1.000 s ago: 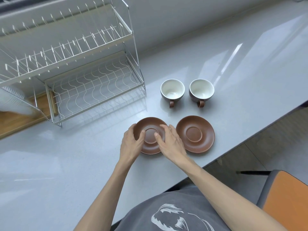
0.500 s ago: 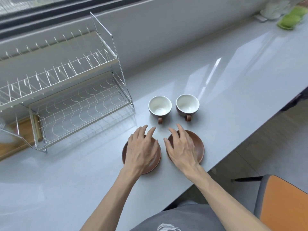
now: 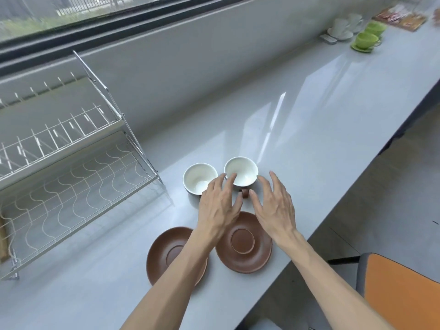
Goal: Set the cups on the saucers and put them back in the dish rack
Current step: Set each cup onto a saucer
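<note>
Cups: right cup (image 3: 241,173) & left cup (image 3: 199,178) upright on counter (image 3: 309,129), behind two brown saucers (image 3: 243,242). Left hand (image 3: 220,208) & right hand (image 3: 273,206) spread, fingers straight, flanking right cup, holding nothing; contact unclear. Forearms extended fwd. Dish rack (image 3: 71,167) at left

Glossy counter (image 3: 297,120), matt saucers (image 3: 245,260), wire rack (image 3: 78,177).

The left forearm (image 3: 176,272) is covering part of the left saucer (image 3: 162,253). The frame's left edge is cutting off the rack (image 3: 59,177), and far packets (image 3: 400,16) are blurring beyond recognition.
</note>
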`<control>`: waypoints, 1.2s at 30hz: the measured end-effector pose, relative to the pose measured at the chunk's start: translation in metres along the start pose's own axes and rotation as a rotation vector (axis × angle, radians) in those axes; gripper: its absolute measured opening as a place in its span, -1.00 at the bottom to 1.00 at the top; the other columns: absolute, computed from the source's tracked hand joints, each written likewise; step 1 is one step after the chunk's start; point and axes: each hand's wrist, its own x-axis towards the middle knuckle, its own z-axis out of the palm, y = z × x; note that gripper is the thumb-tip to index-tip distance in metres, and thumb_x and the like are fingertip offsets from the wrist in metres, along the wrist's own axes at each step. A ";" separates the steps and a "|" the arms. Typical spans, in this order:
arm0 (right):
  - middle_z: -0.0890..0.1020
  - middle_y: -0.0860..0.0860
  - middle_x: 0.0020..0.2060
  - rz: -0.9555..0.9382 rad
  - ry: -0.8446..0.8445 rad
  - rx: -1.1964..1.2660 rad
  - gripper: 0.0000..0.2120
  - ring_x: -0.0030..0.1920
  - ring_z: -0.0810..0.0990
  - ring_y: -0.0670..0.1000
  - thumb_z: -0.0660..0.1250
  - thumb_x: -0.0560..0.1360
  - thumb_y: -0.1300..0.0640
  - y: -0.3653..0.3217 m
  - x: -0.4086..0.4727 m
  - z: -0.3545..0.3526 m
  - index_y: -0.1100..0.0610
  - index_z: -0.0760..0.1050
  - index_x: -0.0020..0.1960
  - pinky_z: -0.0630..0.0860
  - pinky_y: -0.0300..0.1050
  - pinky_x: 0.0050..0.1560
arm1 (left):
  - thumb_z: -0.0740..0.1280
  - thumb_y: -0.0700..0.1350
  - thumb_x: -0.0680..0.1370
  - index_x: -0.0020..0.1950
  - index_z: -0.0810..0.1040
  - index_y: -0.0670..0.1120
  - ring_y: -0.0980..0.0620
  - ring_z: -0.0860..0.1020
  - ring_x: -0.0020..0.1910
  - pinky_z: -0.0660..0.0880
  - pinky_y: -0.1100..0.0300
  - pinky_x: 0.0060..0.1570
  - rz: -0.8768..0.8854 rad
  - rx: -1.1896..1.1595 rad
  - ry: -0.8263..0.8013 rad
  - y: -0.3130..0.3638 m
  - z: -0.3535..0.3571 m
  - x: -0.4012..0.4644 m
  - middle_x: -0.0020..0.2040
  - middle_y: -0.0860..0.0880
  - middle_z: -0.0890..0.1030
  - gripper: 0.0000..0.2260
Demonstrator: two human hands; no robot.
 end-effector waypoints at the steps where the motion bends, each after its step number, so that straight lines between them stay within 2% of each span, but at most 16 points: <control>1: 0.24 0.14 0.51 0.005 -0.002 0.005 -0.53 0.47 0.28 0.16 0.18 0.60 -0.11 0.001 0.007 0.000 0.05 0.32 0.45 0.30 0.10 0.38 | 0.23 0.08 0.62 0.53 0.32 -0.03 -0.15 0.38 0.45 0.41 -0.05 0.29 -0.010 -0.012 -0.011 0.002 0.001 0.008 0.49 -0.13 0.40 -0.51; 5: 0.22 0.08 0.53 0.063 -0.023 0.060 -0.54 0.44 0.32 0.14 0.17 0.60 -0.12 0.001 0.034 0.002 0.01 0.29 0.45 0.42 0.11 0.25 | 0.25 0.06 0.62 0.55 0.29 -0.03 -0.19 0.36 0.45 0.44 -0.08 0.27 -0.056 -0.073 -0.038 0.004 0.011 0.030 0.52 -0.15 0.35 -0.49; 8: 0.20 0.05 0.52 0.107 -0.063 0.122 -0.53 0.34 0.44 0.15 0.15 0.60 -0.12 -0.001 0.050 0.008 0.00 0.26 0.46 0.49 0.08 0.12 | 0.26 0.03 0.62 0.54 0.28 -0.05 -0.17 0.43 0.35 0.43 -0.04 0.27 -0.118 -0.203 -0.049 0.005 0.020 0.040 0.46 -0.13 0.39 -0.49; 10: 0.22 0.05 0.51 0.118 -0.088 0.159 -0.52 0.28 0.50 0.17 0.14 0.61 -0.13 -0.001 0.058 0.014 0.01 0.24 0.47 0.49 0.07 0.12 | 0.27 0.01 0.61 0.53 0.29 -0.09 -0.17 0.49 0.26 0.44 -0.01 0.23 -0.149 -0.254 -0.040 0.004 0.025 0.046 0.38 -0.14 0.43 -0.50; 13: 0.25 0.04 0.50 0.150 -0.119 0.229 -0.50 0.31 0.48 0.15 0.14 0.61 -0.12 -0.002 0.067 0.023 0.03 0.20 0.49 0.45 0.05 0.19 | 0.26 0.01 0.62 0.52 0.30 -0.11 -0.17 0.56 0.11 0.48 -0.04 0.12 -0.144 -0.252 -0.037 0.004 0.030 0.056 0.34 -0.15 0.45 -0.51; 15: 0.28 0.04 0.49 0.184 -0.136 0.281 -0.47 0.36 0.43 0.11 0.15 0.62 -0.12 -0.002 0.071 0.028 0.05 0.18 0.52 0.38 0.01 0.24 | 0.25 0.01 0.63 0.54 0.28 -0.10 -0.16 0.54 0.18 0.47 0.01 0.12 -0.161 -0.284 -0.036 0.003 0.033 0.062 0.36 -0.12 0.44 -0.51; 17: 0.33 0.07 0.48 0.230 -0.163 0.319 -0.45 0.39 0.40 0.10 0.14 0.62 -0.12 0.000 0.075 0.031 0.07 0.16 0.54 0.33 -0.02 0.28 | 0.24 0.02 0.63 0.57 0.24 -0.07 -0.10 0.46 0.34 0.37 0.14 0.16 -0.211 -0.336 -0.030 0.002 0.036 0.068 0.46 -0.09 0.40 -0.48; 20: 0.46 0.14 0.38 0.287 -0.205 0.342 -0.44 0.34 0.45 0.19 0.14 0.61 -0.14 0.001 0.080 0.036 0.08 0.17 0.53 0.34 0.00 0.25 | 0.23 0.04 0.63 0.60 0.17 -0.02 -0.02 0.37 0.46 0.26 0.23 0.14 -0.269 -0.389 -0.033 0.002 0.038 0.074 0.55 -0.03 0.32 -0.45; 23: 0.55 0.18 0.29 0.328 -0.239 0.349 -0.45 0.31 0.47 0.23 0.12 0.61 -0.15 0.001 0.083 0.040 0.06 0.18 0.52 0.34 0.01 0.22 | 0.22 0.03 0.64 0.61 0.13 -0.04 -0.04 0.36 0.47 0.31 0.15 0.22 -0.290 -0.390 -0.049 0.002 0.038 0.078 0.56 -0.03 0.31 -0.43; 27: 0.55 0.15 0.28 0.368 -0.228 0.381 -0.51 0.29 0.47 0.23 0.12 0.62 -0.11 0.001 0.086 0.042 0.03 0.22 0.49 0.33 0.00 0.20 | 0.19 -0.01 0.65 0.62 0.09 -0.09 -0.08 0.31 0.52 0.29 0.04 0.38 -0.348 -0.408 -0.090 0.002 0.039 0.083 0.59 -0.09 0.28 -0.42; 36: 0.56 0.11 0.28 0.382 -0.194 0.413 -0.54 0.29 0.48 0.21 0.14 0.61 -0.08 0.001 0.082 0.035 0.04 0.28 0.46 0.34 -0.02 0.19 | 0.21 0.00 0.63 0.63 0.09 -0.04 -0.04 0.28 0.54 0.25 0.04 0.42 -0.358 -0.451 -0.099 0.006 0.037 0.077 0.60 -0.03 0.26 -0.41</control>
